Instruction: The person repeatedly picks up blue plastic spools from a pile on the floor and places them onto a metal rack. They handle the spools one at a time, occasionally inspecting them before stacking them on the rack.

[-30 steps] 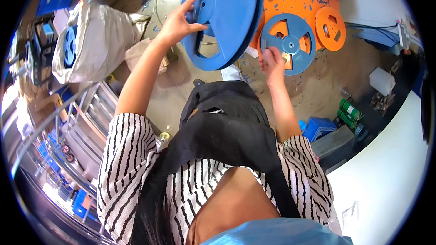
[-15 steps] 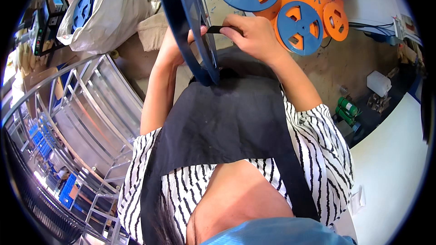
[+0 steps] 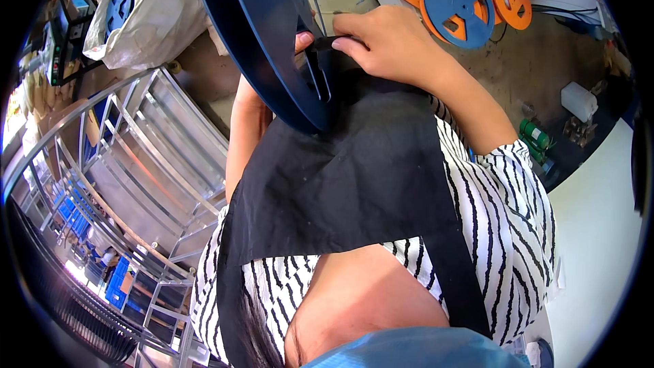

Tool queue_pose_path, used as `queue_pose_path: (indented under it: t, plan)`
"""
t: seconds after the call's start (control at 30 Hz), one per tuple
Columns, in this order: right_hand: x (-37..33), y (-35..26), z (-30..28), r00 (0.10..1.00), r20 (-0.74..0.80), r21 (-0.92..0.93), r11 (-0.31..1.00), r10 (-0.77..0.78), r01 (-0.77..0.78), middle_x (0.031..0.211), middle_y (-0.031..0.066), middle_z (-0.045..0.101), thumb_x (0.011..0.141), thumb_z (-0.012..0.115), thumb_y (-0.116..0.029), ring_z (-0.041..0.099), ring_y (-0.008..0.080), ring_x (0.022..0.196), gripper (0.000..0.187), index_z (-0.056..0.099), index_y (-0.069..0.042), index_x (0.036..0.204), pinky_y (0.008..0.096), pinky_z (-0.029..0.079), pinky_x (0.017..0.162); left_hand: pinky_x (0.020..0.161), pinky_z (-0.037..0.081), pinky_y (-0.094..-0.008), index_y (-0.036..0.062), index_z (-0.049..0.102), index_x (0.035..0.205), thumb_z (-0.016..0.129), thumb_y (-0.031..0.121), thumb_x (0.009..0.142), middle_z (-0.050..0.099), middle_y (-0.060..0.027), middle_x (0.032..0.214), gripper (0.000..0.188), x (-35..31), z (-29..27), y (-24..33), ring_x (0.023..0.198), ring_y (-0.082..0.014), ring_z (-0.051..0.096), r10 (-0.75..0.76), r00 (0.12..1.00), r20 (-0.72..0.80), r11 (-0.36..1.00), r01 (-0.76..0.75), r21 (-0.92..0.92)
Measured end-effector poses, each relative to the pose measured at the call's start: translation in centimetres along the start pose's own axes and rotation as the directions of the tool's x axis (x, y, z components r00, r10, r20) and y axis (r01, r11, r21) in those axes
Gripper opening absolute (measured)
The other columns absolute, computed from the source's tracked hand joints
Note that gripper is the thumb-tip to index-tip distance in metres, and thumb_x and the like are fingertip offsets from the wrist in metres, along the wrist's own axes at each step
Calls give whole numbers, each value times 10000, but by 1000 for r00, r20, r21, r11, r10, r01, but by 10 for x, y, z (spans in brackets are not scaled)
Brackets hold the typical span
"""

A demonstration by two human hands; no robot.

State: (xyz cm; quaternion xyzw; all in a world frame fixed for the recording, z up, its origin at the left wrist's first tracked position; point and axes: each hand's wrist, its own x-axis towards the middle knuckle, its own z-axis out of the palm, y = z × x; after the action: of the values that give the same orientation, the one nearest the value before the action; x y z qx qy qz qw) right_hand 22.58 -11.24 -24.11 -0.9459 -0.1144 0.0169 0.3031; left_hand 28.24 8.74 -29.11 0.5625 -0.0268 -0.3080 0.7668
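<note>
A large dark blue reel (image 3: 255, 41) stands on edge in front of my apron, tilted to the left. My left hand (image 3: 304, 41) is mostly hidden behind it; fingertips show through a cutout in its side, closed at the reel's hub. Between those fingertips and my right hand (image 3: 395, 46) runs a short black strip (image 3: 325, 43). The thumb and forefinger of my right hand pinch the strip's right end, just beside the reel.
Blue reels (image 3: 458, 7) and orange reels (image 3: 511, 1) lie on an orange surface ahead to the right. A white sack (image 3: 163, 20) with a blue reel inside stands at the left. Metal racking (image 3: 136, 157) lines my left; a white surface (image 3: 599, 245) lies at the right.
The blue reel has tilted further to the left and shows more of its side. My right hand keeps its pinch on the strip. The surroundings have shifted upward in view.
</note>
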Motion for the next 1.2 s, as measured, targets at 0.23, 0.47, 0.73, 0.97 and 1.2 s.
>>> queue_pose_path:
  t: [0.23,0.47,0.73,0.97,1.2]
  plan:
    - [-26,-7,9,982,189,90,996,7,-25,640,96,617,811,621,-296,626,319,666,144,625,-153,805,437,470,590,913,453,-311,15,591,1156,759,111,771,636,-101,1084,430,6,0,-2,1006,-215,590,43,999,25,999,-43,-4]
    - [-3,3,2,1000,-20,-14,1000,1,-2,666,93,640,839,610,-300,642,306,676,164,644,-148,891,414,485,603,1027,395,-392,17,516,1248,743,155,801,613,-145,1175,521,11,-6,-12,1119,-275,568,66,991,118,997,-61,-47]
    - [-15,-2,4,977,207,101,994,-47,27,642,101,591,823,622,-266,601,300,647,143,620,-124,824,407,444,590,1003,432,-397,0,483,1276,733,184,812,601,-154,1204,558,9,-10,-10,1133,-277,570,-3,994,106,995,14,-98]
    - [-11,61,0,796,-252,944,323,551,75,698,12,598,949,530,-170,517,74,573,113,555,-64,923,208,415,523,1020,436,-387,0,392,1366,647,365,868,506,-182,1319,668,7,-31,-8,1206,-251,516,103,955,279,800,87,-593]
    - [15,72,88,879,-218,918,396,423,37,822,29,596,945,531,-155,549,98,702,169,546,-58,1082,234,458,612,1003,453,-432,52,299,1393,652,540,820,449,-135,1251,831,0,-17,-10,1260,-295,427,415,875,248,607,-62,-793]
